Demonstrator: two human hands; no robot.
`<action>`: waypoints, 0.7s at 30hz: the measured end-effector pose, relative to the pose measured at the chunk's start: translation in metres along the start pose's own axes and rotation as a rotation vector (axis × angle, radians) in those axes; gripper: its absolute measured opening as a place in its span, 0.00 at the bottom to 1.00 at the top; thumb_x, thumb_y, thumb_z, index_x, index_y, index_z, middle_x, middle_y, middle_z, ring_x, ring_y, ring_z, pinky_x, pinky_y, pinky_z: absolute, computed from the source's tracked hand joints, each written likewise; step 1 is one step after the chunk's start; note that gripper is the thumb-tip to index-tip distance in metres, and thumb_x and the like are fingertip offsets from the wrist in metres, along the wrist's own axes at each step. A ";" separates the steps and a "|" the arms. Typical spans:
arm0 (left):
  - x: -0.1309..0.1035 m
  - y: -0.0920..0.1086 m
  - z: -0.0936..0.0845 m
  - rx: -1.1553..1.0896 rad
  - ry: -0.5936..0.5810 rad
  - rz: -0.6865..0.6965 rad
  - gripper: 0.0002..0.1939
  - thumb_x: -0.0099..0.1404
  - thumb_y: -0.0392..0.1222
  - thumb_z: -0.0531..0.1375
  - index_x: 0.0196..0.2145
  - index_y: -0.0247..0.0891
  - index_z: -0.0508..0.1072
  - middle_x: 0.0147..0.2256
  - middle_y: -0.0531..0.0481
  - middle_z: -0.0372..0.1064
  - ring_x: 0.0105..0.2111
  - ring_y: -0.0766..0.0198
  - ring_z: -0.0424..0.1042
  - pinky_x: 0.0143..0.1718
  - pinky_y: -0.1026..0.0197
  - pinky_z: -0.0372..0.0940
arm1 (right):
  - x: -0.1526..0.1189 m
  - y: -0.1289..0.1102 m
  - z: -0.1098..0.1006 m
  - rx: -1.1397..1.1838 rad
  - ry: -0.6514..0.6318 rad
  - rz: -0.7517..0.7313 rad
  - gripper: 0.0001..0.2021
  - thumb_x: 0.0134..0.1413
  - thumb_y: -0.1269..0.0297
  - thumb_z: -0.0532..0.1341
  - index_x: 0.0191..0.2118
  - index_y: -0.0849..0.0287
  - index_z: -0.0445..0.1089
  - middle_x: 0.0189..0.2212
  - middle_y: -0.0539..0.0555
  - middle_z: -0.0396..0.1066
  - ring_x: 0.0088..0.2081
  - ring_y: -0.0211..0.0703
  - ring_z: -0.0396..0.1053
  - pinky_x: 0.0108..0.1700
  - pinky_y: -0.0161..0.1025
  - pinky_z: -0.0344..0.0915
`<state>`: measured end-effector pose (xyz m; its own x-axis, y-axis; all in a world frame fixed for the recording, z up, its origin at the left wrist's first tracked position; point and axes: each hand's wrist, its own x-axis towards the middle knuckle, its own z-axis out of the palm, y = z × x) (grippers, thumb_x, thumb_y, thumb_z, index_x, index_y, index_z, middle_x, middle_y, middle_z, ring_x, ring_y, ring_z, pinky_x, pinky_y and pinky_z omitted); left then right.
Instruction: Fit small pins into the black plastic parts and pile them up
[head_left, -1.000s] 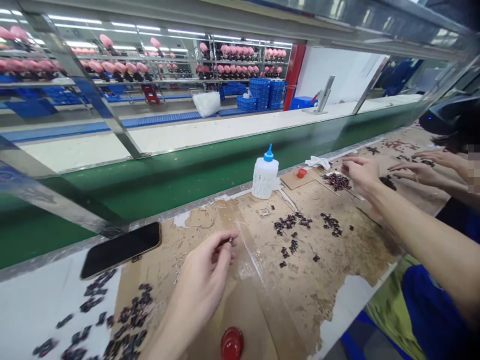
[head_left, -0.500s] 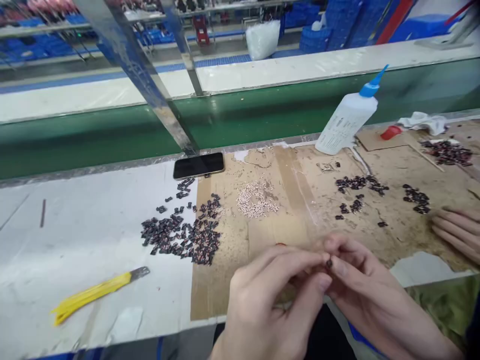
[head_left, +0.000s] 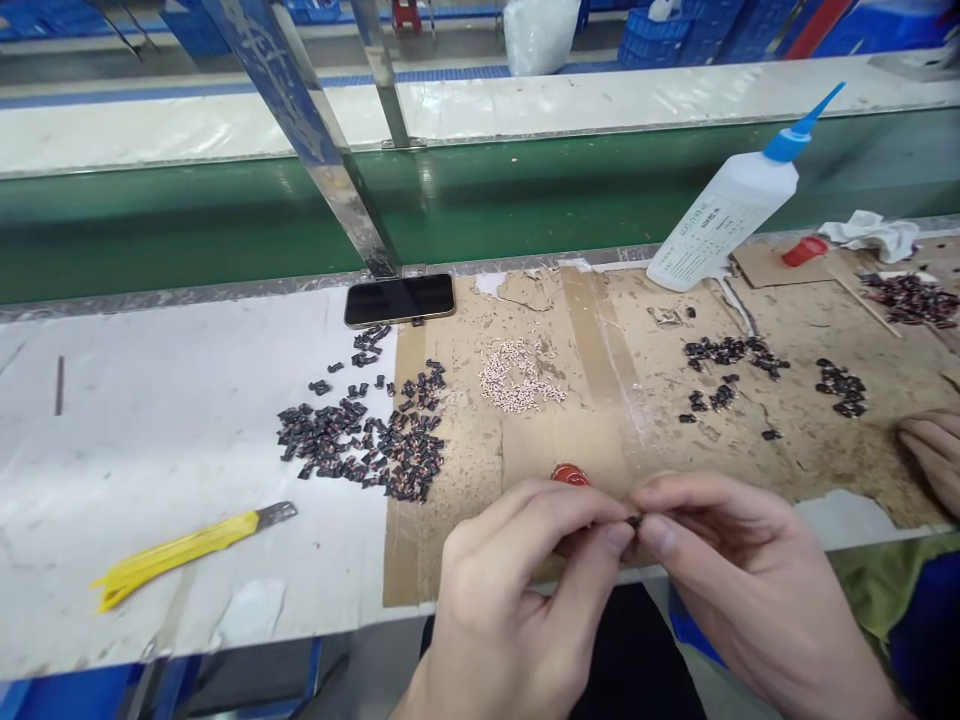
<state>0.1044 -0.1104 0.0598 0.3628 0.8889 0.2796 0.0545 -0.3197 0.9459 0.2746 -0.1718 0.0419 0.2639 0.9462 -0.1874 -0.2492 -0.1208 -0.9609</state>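
Between my fingertips is a small dark part [head_left: 634,521], mostly covered, so its kind cannot be made out. My left hand [head_left: 525,590] pinches it from the left with thumb and forefinger. My right hand [head_left: 731,570] pinches it from the right, and the fingertips of both hands meet there. Just beyond my left fingers sits a small round red object [head_left: 570,474], partly hidden. A pile of small black parts [head_left: 360,440] lies to the left, and a scatter of tiny pale pink pieces [head_left: 517,378] lies ahead on the cardboard [head_left: 555,450].
A phone [head_left: 400,300] lies by the metal post [head_left: 337,180]. At the left is a yellow-handled blade [head_left: 195,550]. A white squeeze bottle [head_left: 724,220] leans at the back, near a red cap [head_left: 805,251]. More dark parts [head_left: 840,388] lie right, near another person's hand [head_left: 934,450].
The view has tilted down. My two hands have come closer together on the dark part, and more of the red object shows. The other person's hand has shifted right in view.
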 end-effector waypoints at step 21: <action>-0.003 -0.001 -0.008 0.051 -0.037 0.031 0.10 0.68 0.25 0.66 0.39 0.39 0.77 0.33 0.54 0.78 0.31 0.71 0.78 0.37 0.73 0.74 | 0.005 -0.008 0.014 -0.125 -0.087 -0.166 0.07 0.60 0.69 0.72 0.37 0.46 0.83 0.31 0.50 0.81 0.31 0.40 0.82 0.34 0.29 0.79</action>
<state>0.0958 -0.1103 0.0594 0.3992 0.8660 0.3010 0.0900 -0.3638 0.9271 0.2645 -0.1617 0.0518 0.2092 0.9778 -0.0118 -0.0907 0.0074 -0.9959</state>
